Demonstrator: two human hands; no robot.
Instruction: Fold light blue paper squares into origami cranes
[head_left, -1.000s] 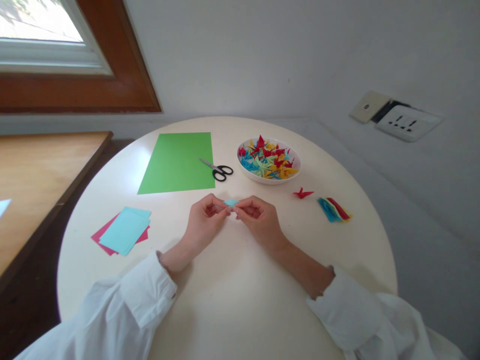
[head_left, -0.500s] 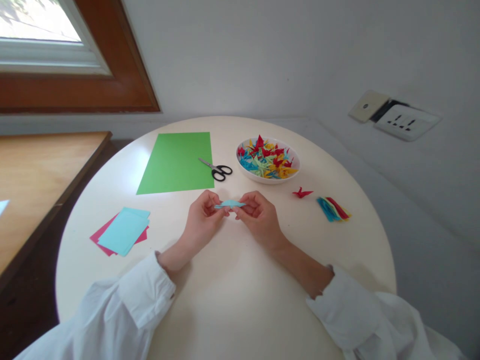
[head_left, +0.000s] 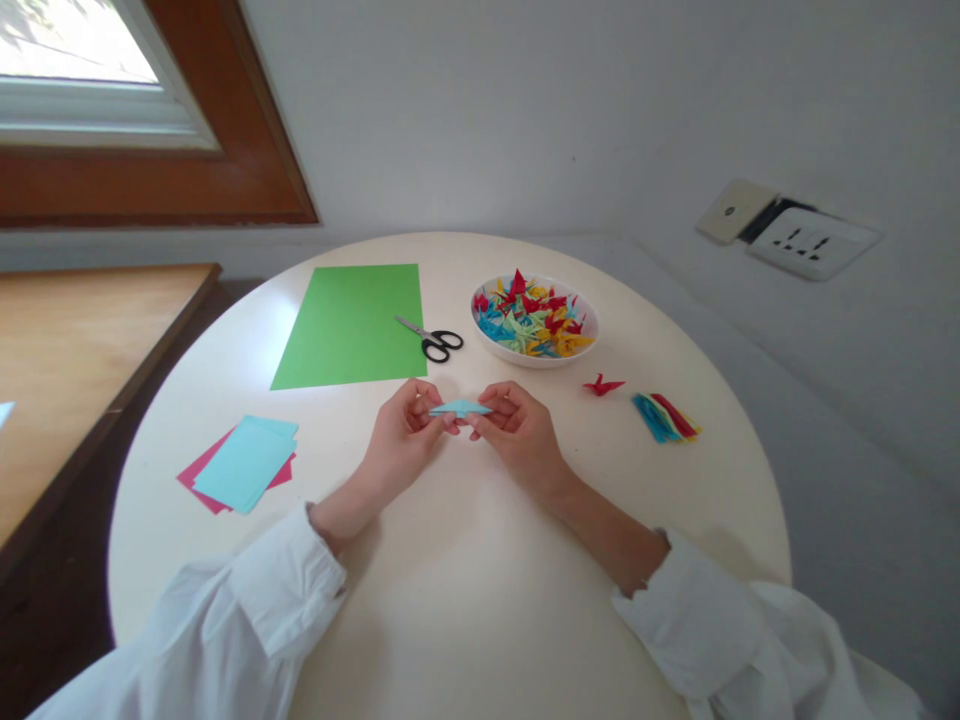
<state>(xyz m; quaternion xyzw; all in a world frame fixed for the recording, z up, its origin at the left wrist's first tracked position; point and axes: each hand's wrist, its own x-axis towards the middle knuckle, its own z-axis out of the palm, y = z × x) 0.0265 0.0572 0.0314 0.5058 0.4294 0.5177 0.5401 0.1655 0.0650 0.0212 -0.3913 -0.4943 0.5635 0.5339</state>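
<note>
At a round white table (head_left: 465, 620), we are pinching a folded pale-blue paper (head_left: 460, 408) between the fingertips of our left hand (head_left: 403, 430) and right hand (head_left: 523, 432), nearer us than the scissors (head_left: 426, 334). Our thumbs are covering part of its lower edge, and its finer creases are proving too small to make out. Pale-blue sheets (head_left: 244, 465) are partly hiding red paper (head_left: 201, 464) at left, paper cranes (head_left: 529, 320) are overlapping in a white bowl (head_left: 534, 362), and a window (head_left: 75, 45) is running out of frame at upper left.

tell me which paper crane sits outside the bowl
The single red crane on the table, between the bowl and the folded papers; the other cranes are inside the bowl.
</note>
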